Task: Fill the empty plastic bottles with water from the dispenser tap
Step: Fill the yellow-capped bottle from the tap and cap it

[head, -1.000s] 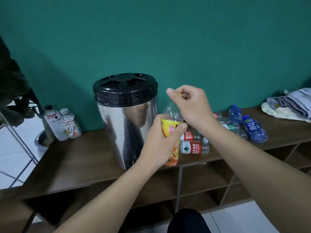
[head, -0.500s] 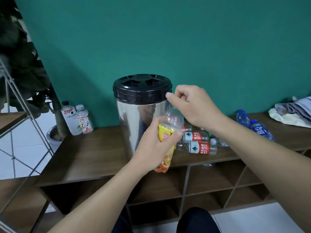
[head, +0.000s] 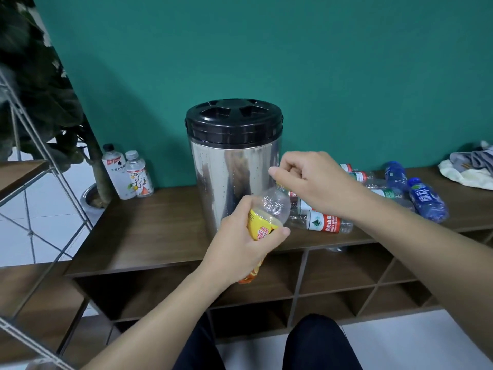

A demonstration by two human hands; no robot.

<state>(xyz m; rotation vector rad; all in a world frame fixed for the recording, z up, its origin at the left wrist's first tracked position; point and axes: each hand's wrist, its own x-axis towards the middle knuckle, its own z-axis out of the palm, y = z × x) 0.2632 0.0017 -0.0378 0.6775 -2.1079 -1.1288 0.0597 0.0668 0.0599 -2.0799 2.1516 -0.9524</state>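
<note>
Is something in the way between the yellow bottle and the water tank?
Nothing visible. The left hand holds the bottle right in front of the tank. The tap itself is not in view; the hands and bottle may hide it.

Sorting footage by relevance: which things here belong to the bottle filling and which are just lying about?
Job: yellow-labelled bottle in left hand; right hand; steel dispenser; lying bottles.
Lying about: cloth pile; potted plant; two standing bottles.
</note>
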